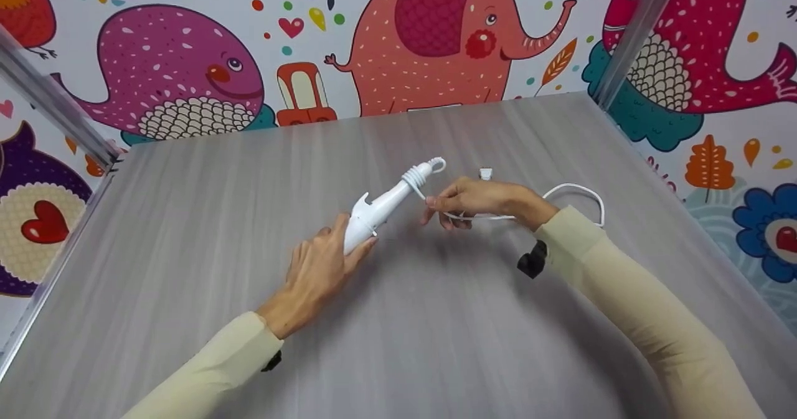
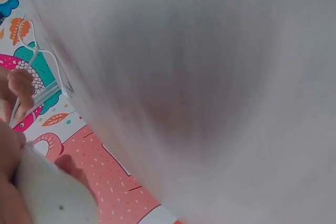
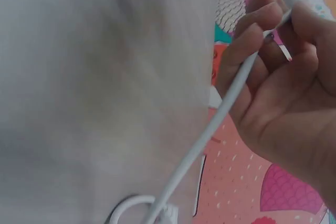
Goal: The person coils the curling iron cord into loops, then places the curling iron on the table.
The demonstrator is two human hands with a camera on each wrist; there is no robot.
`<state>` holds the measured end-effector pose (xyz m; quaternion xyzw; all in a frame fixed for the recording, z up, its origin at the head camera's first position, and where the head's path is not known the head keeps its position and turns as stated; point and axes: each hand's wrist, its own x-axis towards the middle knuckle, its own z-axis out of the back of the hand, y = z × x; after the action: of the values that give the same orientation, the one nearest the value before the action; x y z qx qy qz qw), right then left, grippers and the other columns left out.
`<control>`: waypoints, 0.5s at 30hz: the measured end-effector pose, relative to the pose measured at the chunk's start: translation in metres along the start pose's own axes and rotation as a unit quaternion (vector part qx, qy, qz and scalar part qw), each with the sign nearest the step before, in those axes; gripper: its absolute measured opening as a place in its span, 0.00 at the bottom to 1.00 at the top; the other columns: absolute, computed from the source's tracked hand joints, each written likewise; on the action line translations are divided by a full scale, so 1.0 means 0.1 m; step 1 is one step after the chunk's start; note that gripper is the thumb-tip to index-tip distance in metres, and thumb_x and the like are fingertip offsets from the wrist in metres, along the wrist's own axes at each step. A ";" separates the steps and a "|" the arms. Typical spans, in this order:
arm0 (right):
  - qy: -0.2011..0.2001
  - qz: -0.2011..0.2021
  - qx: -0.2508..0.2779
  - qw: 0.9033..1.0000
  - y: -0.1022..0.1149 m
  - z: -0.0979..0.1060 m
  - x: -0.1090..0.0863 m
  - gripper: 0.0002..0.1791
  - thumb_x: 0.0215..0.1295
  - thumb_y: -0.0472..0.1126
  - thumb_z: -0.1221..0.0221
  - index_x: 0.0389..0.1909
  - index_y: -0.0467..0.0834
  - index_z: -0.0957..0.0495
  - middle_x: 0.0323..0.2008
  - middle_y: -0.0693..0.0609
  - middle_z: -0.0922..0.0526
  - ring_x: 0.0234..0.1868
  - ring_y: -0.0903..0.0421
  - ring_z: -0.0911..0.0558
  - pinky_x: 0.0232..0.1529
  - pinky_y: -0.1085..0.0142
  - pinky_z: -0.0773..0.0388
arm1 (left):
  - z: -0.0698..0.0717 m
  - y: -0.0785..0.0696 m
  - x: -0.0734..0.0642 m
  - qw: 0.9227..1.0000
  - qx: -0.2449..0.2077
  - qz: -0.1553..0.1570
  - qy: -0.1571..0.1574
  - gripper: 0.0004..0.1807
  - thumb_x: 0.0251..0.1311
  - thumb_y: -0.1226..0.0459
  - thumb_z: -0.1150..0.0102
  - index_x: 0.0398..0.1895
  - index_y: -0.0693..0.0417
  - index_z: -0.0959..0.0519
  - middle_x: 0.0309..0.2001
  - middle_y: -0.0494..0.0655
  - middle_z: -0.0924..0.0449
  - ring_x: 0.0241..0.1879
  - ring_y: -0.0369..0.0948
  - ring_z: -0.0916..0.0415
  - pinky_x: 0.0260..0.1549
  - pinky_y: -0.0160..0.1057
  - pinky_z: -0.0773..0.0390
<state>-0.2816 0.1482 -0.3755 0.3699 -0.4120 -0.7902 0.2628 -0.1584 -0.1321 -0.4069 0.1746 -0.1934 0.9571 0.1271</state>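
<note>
A white curling iron (image 1: pixel 384 204) is held at a slant by my left hand (image 1: pixel 317 260), which grips its lower, wider end with fingers and thumb round it. Several turns of white cord (image 1: pixel 413 178) wrap its narrow upper end, where the cord loops out at the tip. Just right of it, my right hand (image 1: pixel 474 196) pinches the cord between thumb and fingers. In the right wrist view the cord (image 3: pixel 210 127) runs from these fingers across the palm side. Its loose part bends in a loop beyond the right wrist, and the white plug (image 1: pixel 485 174) lies behind that hand.
The grey wood-grain table (image 1: pixel 236 182) extends around both hands. A wall (image 1: pixel 311 39) printed with cartoon animals stands along its back, with metal posts (image 1: pixel 641 33) at the corners. Black straps (image 1: pixel 532 259) show under the cream sleeves (image 1: pixel 629 307).
</note>
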 end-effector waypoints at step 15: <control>-0.040 0.014 -0.123 0.992 -0.22 0.07 0.16 0.18 0.74 0.45 0.46 0.36 0.33 0.19 0.22 0.57 0.27 0.25 0.62 0.33 0.30 0.68 0.35 | 0.03 0.05 -0.09 0.987 0.040 -0.149 -0.041 0.26 0.61 0.48 0.33 0.48 0.60 0.27 0.23 0.52 0.21 0.17 0.42 0.25 0.14 0.42 0.23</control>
<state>-0.2990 0.1511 -0.3979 0.2972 -0.3272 -0.8450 0.3010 -0.1511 -0.1396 -0.4094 0.2458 -0.1322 0.9264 0.2528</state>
